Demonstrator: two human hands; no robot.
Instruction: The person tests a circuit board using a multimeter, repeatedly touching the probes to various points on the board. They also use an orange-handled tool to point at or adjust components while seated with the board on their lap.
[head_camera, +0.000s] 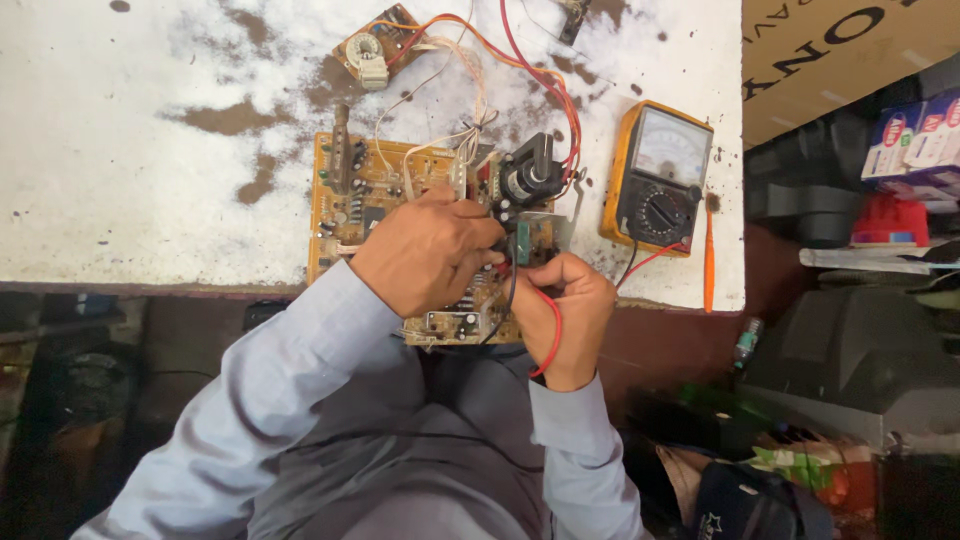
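While the left hand (425, 250) grips a black probe, right hand (565, 310) fingers pinch a red lead (553, 335) over the circuit board (345, 190)

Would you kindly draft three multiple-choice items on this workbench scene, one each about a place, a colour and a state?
1. Where is the meter relative to the circuit board?
A. to its right
B. on top of it
C. on the floor

2. What colour is the screwdriver beside the meter?
A. blue
B. orange
C. white

3. How does the right hand stand?
A. flat and open on the table
B. closed on probe leads
C. inside a box

Answers: 1 A, it lies on the table right of the board. 2 B, its shaft is orange. 3 B, a red lead loops around the closed fingers.
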